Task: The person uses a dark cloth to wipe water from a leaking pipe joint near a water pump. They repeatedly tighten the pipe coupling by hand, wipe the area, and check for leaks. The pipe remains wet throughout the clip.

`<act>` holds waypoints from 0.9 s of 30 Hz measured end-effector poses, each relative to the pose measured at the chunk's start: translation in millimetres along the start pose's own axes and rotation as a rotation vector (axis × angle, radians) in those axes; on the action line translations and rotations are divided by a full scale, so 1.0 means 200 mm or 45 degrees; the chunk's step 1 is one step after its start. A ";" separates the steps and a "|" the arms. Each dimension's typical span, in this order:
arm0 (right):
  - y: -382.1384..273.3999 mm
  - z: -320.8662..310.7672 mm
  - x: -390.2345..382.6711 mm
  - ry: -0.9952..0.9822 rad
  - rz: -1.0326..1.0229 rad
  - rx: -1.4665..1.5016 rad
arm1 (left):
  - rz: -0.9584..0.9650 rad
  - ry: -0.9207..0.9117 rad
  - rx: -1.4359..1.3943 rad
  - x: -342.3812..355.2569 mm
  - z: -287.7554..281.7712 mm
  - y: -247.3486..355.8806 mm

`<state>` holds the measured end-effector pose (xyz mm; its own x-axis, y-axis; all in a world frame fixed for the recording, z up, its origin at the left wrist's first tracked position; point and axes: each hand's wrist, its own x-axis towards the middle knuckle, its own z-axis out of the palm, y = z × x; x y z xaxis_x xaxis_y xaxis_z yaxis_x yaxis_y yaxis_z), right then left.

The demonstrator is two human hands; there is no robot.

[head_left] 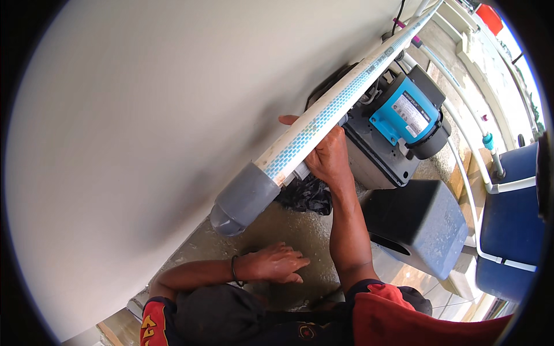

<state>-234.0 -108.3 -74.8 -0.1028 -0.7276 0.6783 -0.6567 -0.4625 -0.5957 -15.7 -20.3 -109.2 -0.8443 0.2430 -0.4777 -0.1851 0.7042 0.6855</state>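
Note:
My right hand (330,154) reaches up under a thick white pipe (332,118) with a blue pattern, which hides most of its fingers. One fingertip shows on the pipe's wall side. The hand is curled around something beneath the pipe, between a pale grey fitting (302,170) and another small grey piece (344,120); what it grips is hidden. A grey end cap (245,199) covers the pipe's near end. Lower down, my left hand (276,262) hangs empty, its fingers loosely stretched and slightly apart, with a dark band at the wrist.
A pale wall (133,127) fills the left. Right of the pipe, a blue motor pump (407,112) sits on a dark base (375,141). A black plastic cover (412,222), crumpled black plastic (306,195), blue barrels (511,230) and thin white pipes (461,118) stand around it.

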 end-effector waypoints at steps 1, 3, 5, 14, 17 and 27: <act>0.00 0.00 0.00 0.002 -0.014 -0.006 | 0.005 0.008 0.006 0.00 0.01 -0.01; 0.00 -0.01 0.01 -0.007 -0.023 -0.023 | 0.046 0.108 0.019 0.01 0.04 -0.02; 0.00 -0.01 0.01 -0.025 -0.013 -0.046 | 0.088 0.269 0.055 0.01 0.06 -0.04; 0.02 0.00 0.01 -0.013 -0.056 -0.006 | 0.041 0.114 0.040 0.02 0.04 -0.03; 0.03 0.00 0.00 -0.019 -0.059 0.012 | 0.015 0.040 0.032 0.02 0.01 -0.02; -0.04 -0.05 -0.02 0.028 -0.030 0.061 | 0.033 0.057 0.005 0.02 0.00 -0.03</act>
<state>-236.0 -96.9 -69.4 -0.1044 -0.7052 0.7013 -0.6225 -0.5036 -0.5991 -17.5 -22.5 -115.0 -0.8705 0.2308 -0.4347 -0.1614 0.7005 0.6952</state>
